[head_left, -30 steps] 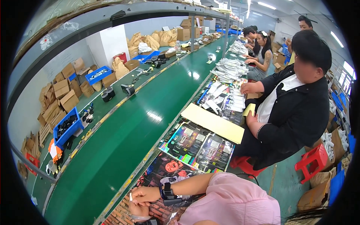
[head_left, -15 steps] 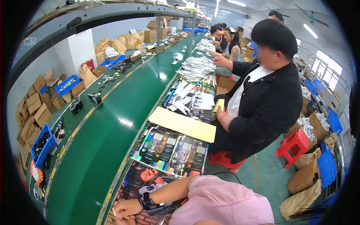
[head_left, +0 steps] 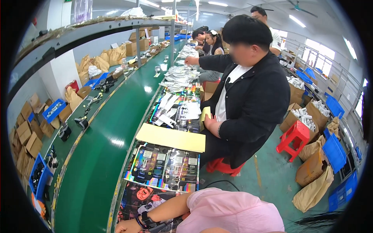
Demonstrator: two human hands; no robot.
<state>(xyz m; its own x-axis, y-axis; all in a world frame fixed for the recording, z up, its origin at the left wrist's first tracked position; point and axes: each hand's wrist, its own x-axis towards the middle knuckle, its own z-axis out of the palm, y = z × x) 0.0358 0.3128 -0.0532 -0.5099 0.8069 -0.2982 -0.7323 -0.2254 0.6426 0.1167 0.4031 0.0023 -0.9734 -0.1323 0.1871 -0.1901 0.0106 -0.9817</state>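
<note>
Hand of a pink-sleeved, watch-wearing worker rests at the desk's near edge beside dark printed packaging; whether its grip holds anything cannot be told. Cards lie rightward, long axis running away.

Bright, even light from ceiling tubes, glare on the green belt, fisheye-bent edges, black corners.
</note>
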